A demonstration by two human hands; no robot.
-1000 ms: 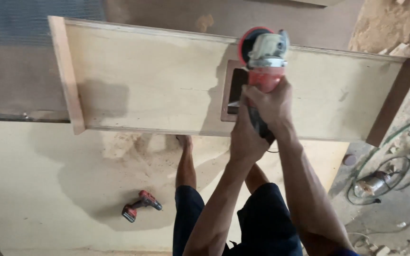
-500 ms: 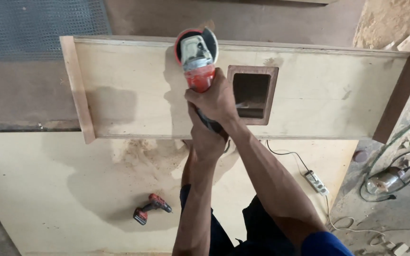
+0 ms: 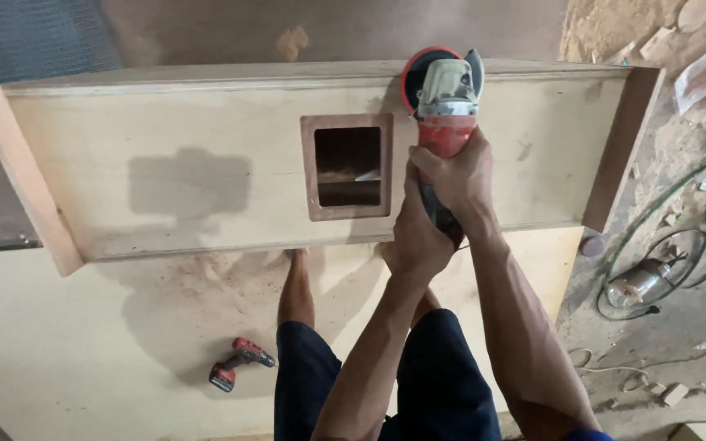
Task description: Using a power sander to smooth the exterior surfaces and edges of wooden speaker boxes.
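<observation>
Both hands [image 3: 439, 200] gripping angle grinder [image 3: 444, 102] | disc on plywood panel [image 3: 173, 171]

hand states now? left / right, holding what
Left hand: closed around the rear handle of the sander.
Right hand: closed on the sander's red body, on the wooden panel.

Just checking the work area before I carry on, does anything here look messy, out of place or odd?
Yes. A red drill lies on its side on the floor sheet by your legs. Sawdust is piled under the plywood panel, and hoses sprawl loose at right. Both hands grip the sander.
</observation>
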